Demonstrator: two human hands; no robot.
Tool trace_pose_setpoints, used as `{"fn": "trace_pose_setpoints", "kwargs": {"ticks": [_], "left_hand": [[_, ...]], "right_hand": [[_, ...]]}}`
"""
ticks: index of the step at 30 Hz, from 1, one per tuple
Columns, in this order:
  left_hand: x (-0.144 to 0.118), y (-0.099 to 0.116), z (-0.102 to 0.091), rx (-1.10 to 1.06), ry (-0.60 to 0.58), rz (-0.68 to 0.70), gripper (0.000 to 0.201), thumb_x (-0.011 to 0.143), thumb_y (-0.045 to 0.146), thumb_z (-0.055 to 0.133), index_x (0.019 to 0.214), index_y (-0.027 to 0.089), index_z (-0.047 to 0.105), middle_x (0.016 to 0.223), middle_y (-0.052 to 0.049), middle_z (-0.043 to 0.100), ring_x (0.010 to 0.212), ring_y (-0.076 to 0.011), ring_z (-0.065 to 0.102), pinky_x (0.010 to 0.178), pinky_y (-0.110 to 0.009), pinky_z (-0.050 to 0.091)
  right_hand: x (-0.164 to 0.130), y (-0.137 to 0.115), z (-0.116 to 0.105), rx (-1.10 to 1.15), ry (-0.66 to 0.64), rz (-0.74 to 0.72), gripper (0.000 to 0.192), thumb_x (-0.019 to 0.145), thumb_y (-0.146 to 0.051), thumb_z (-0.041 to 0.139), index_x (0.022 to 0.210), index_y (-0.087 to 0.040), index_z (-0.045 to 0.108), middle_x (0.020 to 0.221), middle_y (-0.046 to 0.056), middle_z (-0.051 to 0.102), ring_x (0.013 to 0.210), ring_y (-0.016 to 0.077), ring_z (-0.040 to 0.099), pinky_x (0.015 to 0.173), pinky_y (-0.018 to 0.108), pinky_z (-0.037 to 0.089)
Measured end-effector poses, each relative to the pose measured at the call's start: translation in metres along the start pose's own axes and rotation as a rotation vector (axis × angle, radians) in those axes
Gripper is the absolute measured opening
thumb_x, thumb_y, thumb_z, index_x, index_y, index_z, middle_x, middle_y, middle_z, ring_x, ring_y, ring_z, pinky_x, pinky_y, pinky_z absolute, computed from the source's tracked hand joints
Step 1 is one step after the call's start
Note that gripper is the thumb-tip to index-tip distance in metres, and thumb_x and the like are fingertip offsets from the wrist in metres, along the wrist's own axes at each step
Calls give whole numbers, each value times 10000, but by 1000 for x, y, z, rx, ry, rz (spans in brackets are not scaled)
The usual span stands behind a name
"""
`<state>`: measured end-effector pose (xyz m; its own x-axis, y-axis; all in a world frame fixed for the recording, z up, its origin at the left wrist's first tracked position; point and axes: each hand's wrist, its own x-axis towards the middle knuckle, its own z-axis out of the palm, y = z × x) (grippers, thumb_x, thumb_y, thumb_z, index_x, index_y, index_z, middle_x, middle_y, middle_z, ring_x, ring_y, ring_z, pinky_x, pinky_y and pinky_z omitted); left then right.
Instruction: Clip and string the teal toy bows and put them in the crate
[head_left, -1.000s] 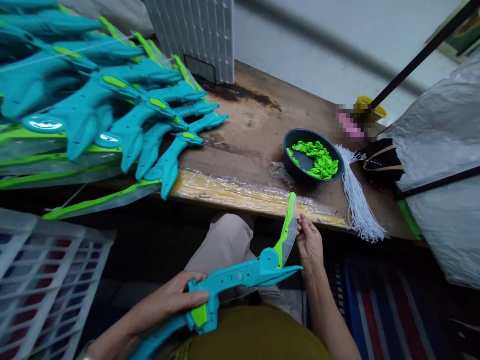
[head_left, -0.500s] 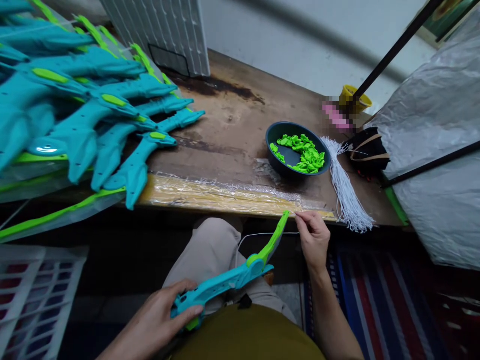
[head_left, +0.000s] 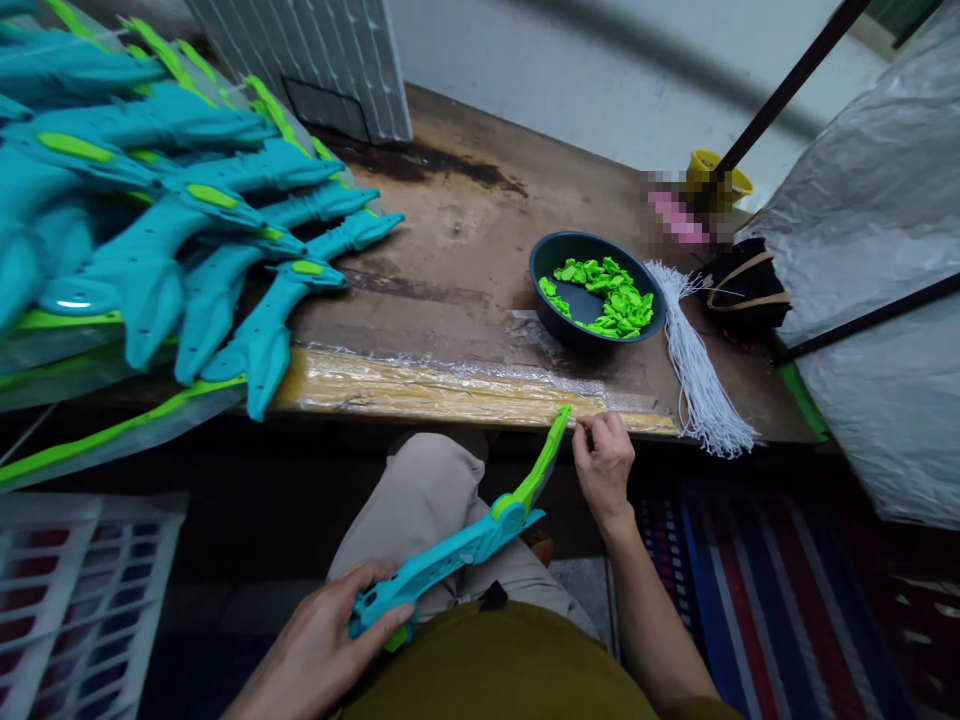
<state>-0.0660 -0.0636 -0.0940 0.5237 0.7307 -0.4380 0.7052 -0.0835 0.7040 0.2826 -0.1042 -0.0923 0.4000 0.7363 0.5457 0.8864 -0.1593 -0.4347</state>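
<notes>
Fingers of the left hand are wrapped shut around the teal grip end of the toy bow, thumb pressed on top near a green tab. Fingers of the right hand are pinched together at the tip of the green limb; whether a string is caught in the pinch cannot be told.

Bow's long axis is set diagonally: grip end low and toward the left-hand fingers, green limb pointed up and away, tip ended just beside the right-hand fingertips. Teal body is spanned between the two hands, above the lap.

Worktop edge, wrapped in clear film, is found just beyond the right-hand fingertips. Dark bowl of green plastic pieces is placed farther out from those fingers, with a white string bundle just to its right, touching the rim. Stack of assembled teal bows is laid well apart from the left-hand fingers, up and to the left on the worktop. White crate is seen low, left of the left hand.
</notes>
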Motion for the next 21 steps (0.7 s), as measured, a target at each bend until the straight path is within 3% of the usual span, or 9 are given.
{"fn": "trace_pose_setpoints", "kwargs": {"ticks": [8, 17, 21], "left_hand": [[0, 3, -1, 19, -46, -18, 497, 794, 654, 577, 921, 214, 771, 881, -93, 803, 808, -309, 740, 721, -338, 539], [0, 1, 1, -24, -10, -8, 463, 780, 641, 613, 915, 231, 780, 882, -79, 810, 825, -311, 754, 717, -323, 547], [0, 0, 2, -38, 1, 8, 425, 780, 626, 629, 888, 244, 783, 871, -64, 810, 801, -297, 751, 700, -308, 540]], "right_hand": [[5, 5, 8, -41, -15, -28, 201, 1045, -213, 524, 923, -185, 682, 882, 62, 644, 844, 202, 603, 796, 321, 462], [11, 3, 13, -131, -69, -71, 216, 1040, -202, 515, 896, -200, 676, 878, 69, 603, 856, 224, 561, 799, 343, 444], [14, 0, 16, -162, -105, -97, 168, 1041, -220, 508, 1033, -187, 673, 971, 100, 611, 934, 254, 556, 834, 366, 461]]}}
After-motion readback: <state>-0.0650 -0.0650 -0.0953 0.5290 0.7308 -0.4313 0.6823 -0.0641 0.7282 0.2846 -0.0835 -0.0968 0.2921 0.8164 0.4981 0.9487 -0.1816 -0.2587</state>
